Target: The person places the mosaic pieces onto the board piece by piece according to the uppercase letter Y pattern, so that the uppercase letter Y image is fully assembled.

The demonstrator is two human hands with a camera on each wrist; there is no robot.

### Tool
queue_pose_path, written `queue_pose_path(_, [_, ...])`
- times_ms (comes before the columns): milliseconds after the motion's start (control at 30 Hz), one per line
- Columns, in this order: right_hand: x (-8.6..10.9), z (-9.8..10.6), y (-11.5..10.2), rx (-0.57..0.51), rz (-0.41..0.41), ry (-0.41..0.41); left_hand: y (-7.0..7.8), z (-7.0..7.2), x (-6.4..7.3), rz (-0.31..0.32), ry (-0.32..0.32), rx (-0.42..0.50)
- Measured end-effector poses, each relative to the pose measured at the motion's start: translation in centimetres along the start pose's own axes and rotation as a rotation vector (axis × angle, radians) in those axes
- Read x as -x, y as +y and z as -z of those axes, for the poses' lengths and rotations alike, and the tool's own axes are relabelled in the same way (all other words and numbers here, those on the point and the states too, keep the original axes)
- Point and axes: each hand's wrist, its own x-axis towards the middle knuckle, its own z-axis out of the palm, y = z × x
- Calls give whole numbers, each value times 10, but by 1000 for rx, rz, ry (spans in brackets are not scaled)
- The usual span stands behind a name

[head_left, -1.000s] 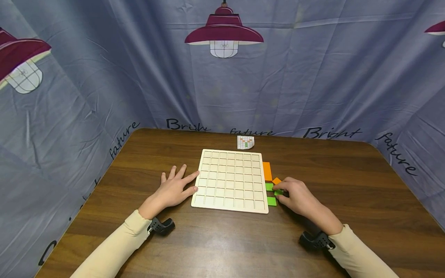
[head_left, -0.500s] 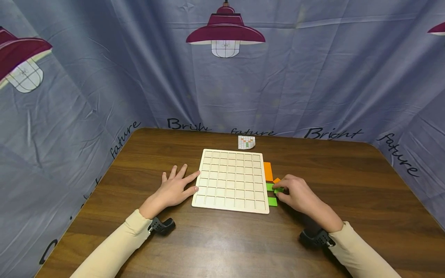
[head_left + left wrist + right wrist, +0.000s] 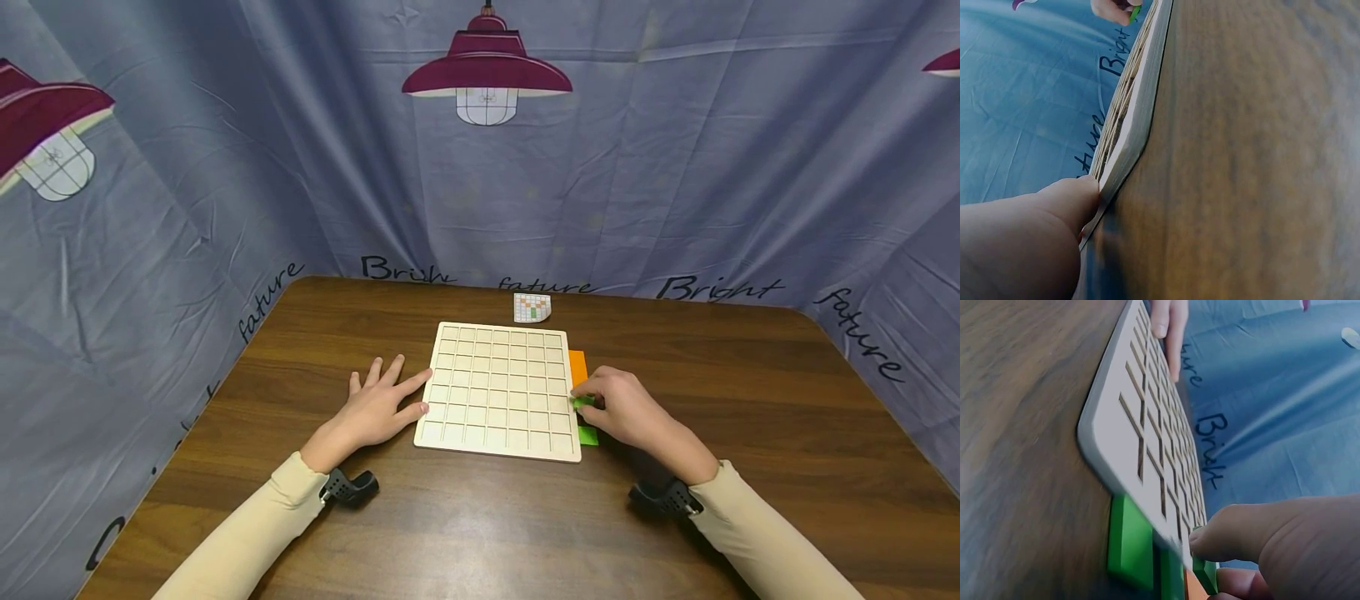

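Board [image 3: 491,392], a pale square with a grid of recesses, lies flat on the surface [image 3: 480,525], about midway between its left and right edges; the surface's near edge is out of frame. Left hand [image 3: 371,412]: fingers spread wide on the surface, thumb and forefinger touching the board's left edge, presumably to keep it from sliding. Right hand [image 3: 626,408]: thumb and fingers narrowed, pinching a green block [image 3: 1206,576] at the board's right edge; cannot tell whether block and board touch. A pinch by the sides likely leaves the block's underside free. So the board sits between the hands, the held block at the right fingertips. Near green block [image 3: 1130,544] rests beside the board's near right corner; orange block [image 3: 577,365] lies along the right edge, farther off, probably kept within short reach. Card [image 3: 532,307] with a coloured grid lies near the surface's far edge, perhaps for easy viewing.
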Motion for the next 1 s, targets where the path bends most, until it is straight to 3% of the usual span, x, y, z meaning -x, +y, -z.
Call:
queue_pose_path(233, [-13,-7,-14,-26,23,-36,1,0,0,-6,1,6])
queue_pose_path(1000, [-48,-38,-63,-82,228,-52,0,1,1,-8,13,7])
